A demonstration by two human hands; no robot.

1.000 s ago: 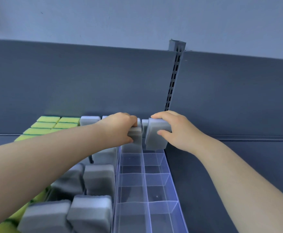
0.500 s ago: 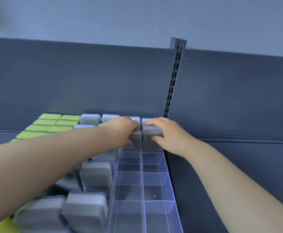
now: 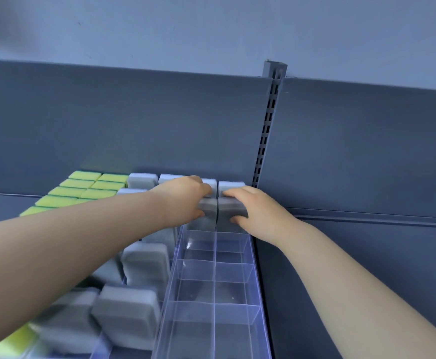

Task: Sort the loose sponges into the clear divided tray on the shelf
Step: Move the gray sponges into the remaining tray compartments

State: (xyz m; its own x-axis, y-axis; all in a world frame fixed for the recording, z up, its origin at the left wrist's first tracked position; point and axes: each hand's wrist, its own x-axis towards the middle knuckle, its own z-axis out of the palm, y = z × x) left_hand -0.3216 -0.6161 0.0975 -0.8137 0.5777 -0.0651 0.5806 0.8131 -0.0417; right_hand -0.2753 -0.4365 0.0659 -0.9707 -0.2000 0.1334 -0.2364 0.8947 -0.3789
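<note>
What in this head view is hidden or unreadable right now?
Head view only.
- Left gray sponge: mostly covered by the left hand; seating unclear.
- Right gray sponge: partly covered by the right hand.
- Clear tray: near end cut by bottom edge.
- Loose gray sponges lower left: blurred, partly behind left forearm.

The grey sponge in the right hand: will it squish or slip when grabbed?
Probably squishy: the grey rectangular foam sponge looks soft, with rounded edges. Likely light, since only the fingers of the right hand pinch it. Probably not slippery; its surface looks matte.
</note>
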